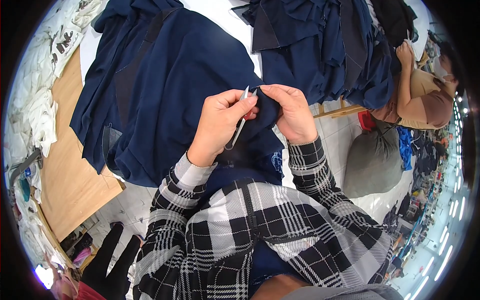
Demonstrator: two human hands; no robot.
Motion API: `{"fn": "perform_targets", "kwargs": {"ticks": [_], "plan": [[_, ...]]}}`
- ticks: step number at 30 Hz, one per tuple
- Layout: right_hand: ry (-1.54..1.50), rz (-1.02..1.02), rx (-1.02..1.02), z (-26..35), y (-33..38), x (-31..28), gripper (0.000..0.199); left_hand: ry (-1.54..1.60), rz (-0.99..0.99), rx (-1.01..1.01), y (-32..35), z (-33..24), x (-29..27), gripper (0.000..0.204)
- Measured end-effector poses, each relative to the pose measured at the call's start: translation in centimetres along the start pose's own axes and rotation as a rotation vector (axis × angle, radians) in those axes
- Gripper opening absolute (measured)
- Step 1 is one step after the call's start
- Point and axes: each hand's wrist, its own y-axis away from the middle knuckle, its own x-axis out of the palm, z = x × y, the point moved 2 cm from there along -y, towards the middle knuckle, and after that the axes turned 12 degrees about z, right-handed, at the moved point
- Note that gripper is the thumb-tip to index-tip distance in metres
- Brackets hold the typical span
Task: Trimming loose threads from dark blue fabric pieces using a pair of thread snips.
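My left hand (218, 120) is closed around a pair of thread snips (239, 132), metal with a bit of red on it. The two blade tips point up and stand slightly apart, close to the cloth edge. Opposite it, my right hand (295, 112) pinches the edge of a dark navy garment (195, 70) between thumb and fingers, right beside the tips. The garment spreads over the table on the left and hangs off the near edge toward my lap. Darker strips run along some of its seams. Any thread at the tips is too small to make out.
A pile of navy garments (315, 55) lies at the far right of the table. Beyond it a co-worker (425, 95) handles dark cloth. A grey sack (372, 162) stands on the floor to the right. White garments (37, 117) are heaped left of a wooden board (65, 165).
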Motion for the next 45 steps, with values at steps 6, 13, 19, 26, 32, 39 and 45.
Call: {"fn": "perform_targets", "kwargs": {"ticks": [6, 13, 19, 26, 32, 39, 45], "plan": [[-0.066, 0.012, 0.024, -0.1, 0.0, -0.3, 0.015, -0.017, 0.009, 0.005, -0.1, 0.0, 0.0, 0.015], [-0.084, 0.017, 0.014, -0.3, 0.1, -0.1, 0.015, -0.032, 0.006, 0.019, -0.1, 0.2, 0.1, 0.015], [-0.085, -0.032, 0.009, -0.6, 0.1, 0.0, 0.015, -0.070, 0.017, 0.043, -0.1, 0.2, 0.1, 0.015], [-0.067, -0.046, 0.002, -0.9, 0.1, 0.6, 0.014, -0.036, -0.003, 0.045, -0.1, 0.2, 0.2, 0.015], [0.097, -0.114, -0.159, -1.1, 0.1, 1.1, 0.012, 0.022, -0.054, 0.061, -0.2, 0.7, 0.6, 0.016], [0.115, -0.142, -0.210, -1.2, 0.1, 1.1, 0.011, 0.077, -0.118, 0.087, -0.5, 1.1, 1.1, 0.016], [0.090, -0.119, -0.171, -0.8, -0.2, 1.0, 0.012, 0.059, -0.099, 0.080, -0.6, 0.7, 0.8, 0.017]]}}
